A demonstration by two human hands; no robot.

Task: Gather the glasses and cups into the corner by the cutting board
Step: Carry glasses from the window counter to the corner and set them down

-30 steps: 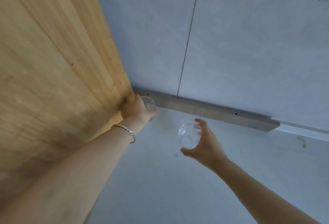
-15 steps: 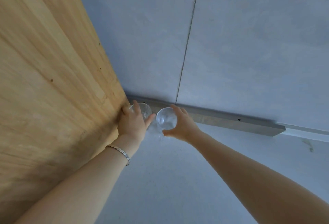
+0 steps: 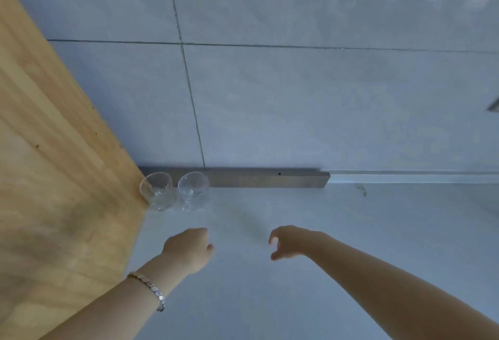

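Two clear glasses stand side by side in the corner of the grey counter. The left glass (image 3: 158, 191) touches the edge of the big wooden cutting board (image 3: 56, 191), which leans along the left. The right glass (image 3: 193, 189) is rounder and stands just beside it, against the metal strip (image 3: 259, 177) at the wall's foot. My left hand (image 3: 189, 248), with a bracelet on the wrist, hovers below the glasses, fingers curled, holding nothing. My right hand (image 3: 287, 242) is further right, fingers loosely apart and empty.
A grey tiled wall (image 3: 297, 96) rises behind the counter (image 3: 270, 285). A small dark smudge (image 3: 363, 191) marks the counter near the wall at right.
Both hands have let go of the glasses and drawn back toward me. The right glass now stands next to the left one in the corner. The camera view has shifted back.
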